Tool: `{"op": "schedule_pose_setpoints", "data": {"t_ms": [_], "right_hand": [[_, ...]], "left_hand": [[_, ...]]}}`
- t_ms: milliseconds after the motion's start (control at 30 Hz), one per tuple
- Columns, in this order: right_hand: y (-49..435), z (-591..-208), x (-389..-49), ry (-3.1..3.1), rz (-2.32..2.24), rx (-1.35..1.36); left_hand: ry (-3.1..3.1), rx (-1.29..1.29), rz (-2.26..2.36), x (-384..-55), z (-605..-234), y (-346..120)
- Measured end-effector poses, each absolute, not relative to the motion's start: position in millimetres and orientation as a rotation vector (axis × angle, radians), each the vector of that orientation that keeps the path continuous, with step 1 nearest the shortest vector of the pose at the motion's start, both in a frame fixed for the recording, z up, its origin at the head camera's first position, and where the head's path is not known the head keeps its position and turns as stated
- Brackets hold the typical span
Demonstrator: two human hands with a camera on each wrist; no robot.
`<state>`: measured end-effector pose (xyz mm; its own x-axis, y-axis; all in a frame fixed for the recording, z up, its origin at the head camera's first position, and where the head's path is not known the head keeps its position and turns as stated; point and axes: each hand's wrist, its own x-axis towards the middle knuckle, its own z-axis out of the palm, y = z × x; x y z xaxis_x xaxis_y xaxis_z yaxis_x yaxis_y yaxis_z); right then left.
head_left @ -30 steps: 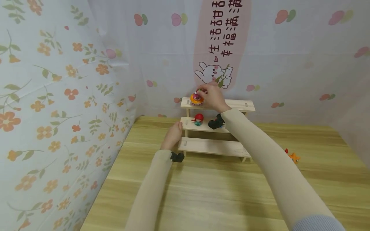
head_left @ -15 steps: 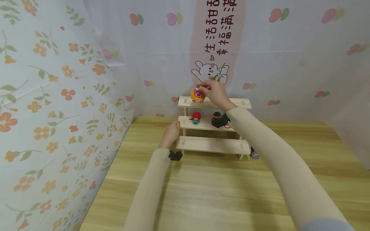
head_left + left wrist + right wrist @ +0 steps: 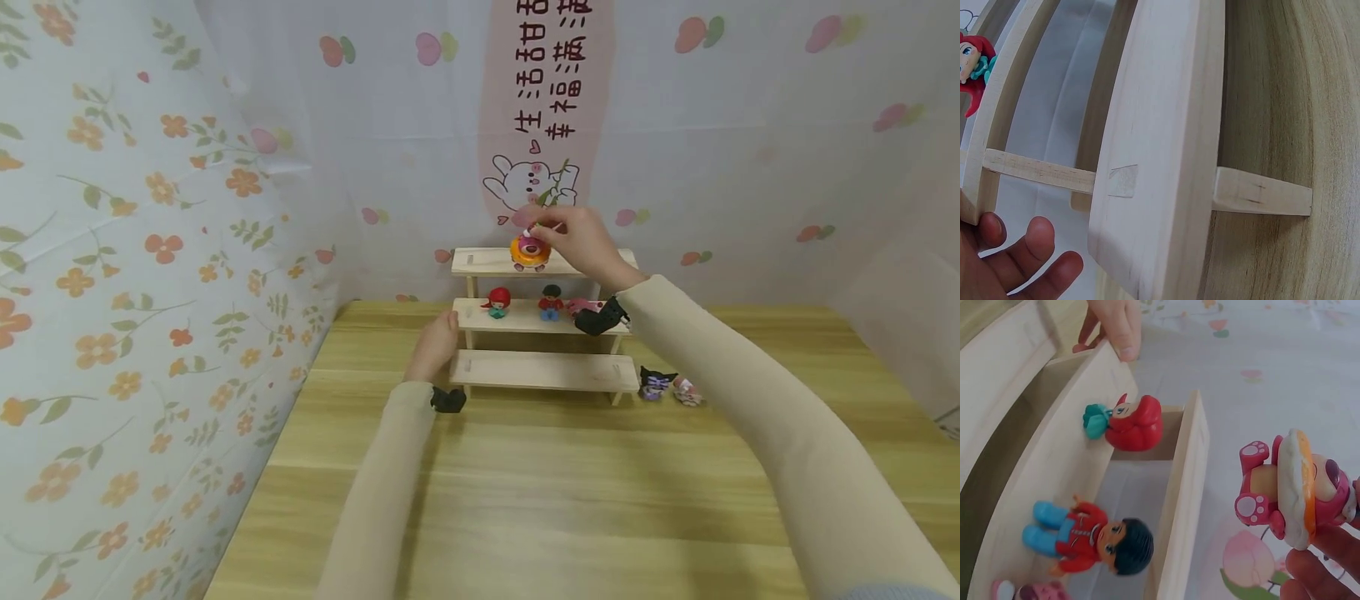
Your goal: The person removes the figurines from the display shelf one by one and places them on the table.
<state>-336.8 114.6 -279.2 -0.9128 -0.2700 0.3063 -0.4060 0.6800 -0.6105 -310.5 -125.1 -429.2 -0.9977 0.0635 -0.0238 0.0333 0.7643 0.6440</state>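
Note:
My right hand (image 3: 588,242) pinches a pink bear figurine (image 3: 1263,484) by its head; the figurine wears an orange-and-white ring. It hangs just above the top tier of a three-tier wooden display stand (image 3: 540,371), apart from the wood in the right wrist view. At the left end of the middle tier, my left hand (image 3: 435,346) grips the board, thumb on top and fingers below. On that tier stand a red-haired mermaid figurine (image 3: 1135,425) and a black-haired boy figurine (image 3: 1079,531) in red and blue. A pink figurine (image 3: 1041,592) beside them is partly cut off.
A black-and-purple figurine (image 3: 654,383) and a pink-and-white figurine (image 3: 687,392) are on the wooden table (image 3: 525,500) to the right of the stand. Patterned cloth (image 3: 405,125) hangs behind the stand and along the left side.
My right hand has lifted the bear figurine slightly and carried it rightward along the top tier. My left hand keeps its place on the stand. The head view has shifted slightly.

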Motion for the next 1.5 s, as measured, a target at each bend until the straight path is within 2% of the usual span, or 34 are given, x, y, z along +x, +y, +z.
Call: {"op": "schedule_pose_setpoints", "data": {"t_ms": [533, 900, 1500], "right_hand": [[159.0, -292.4, -310.6, -2.721, 0.998, 0.498], [186.3, -307.5, -279.8, -2.729, 0.969, 0.523], [241.7, -354.2, -223.9, -2.819, 0.945, 0.411]], "left_hand": [[2.91, 0.103, 1.045, -315.0, -427.1, -129.9], [2.872, 0.082, 1.058, -311.8, -425.9, -127.0], [2.876, 0.1, 1.06, -309.4, -427.0, -124.1]]}}
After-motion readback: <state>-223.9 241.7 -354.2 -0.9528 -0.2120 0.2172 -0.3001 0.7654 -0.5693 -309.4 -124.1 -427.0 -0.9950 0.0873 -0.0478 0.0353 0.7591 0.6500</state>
